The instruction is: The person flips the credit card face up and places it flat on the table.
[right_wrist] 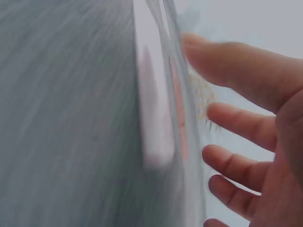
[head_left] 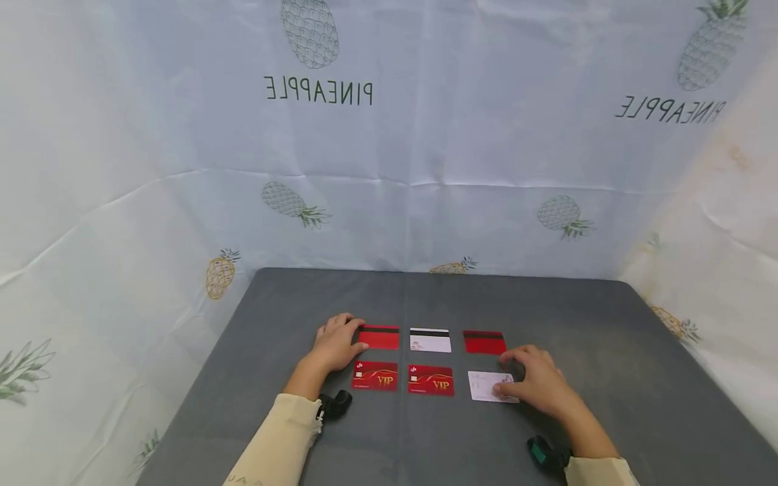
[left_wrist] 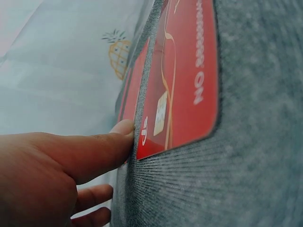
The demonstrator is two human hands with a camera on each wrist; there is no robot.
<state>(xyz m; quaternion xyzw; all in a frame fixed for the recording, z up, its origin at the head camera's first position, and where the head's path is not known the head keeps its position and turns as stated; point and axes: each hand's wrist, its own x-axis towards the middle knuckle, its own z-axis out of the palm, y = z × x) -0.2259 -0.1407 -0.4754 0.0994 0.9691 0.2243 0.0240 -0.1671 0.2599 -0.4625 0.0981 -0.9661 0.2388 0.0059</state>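
right hand (head_left: 541,379) loose over a pale card (head_left: 481,385), left hand (head_left: 335,344) by a striped red card (head_left: 379,338)
from here i see the right hand relaxed, gripping nothing, its thumb above the pale card; whether they touch, i can't tell. another red card (head_left: 483,343) lies just beyond its fingertips, and a vip card (head_left: 431,381) lies to its left, past the pale one. the left hand's fingers are loose too, at the near edge of the striped red card on its right; a striped white card (head_left: 430,341) sits farther right, all flat on the grey worktop (head_left: 328,290).
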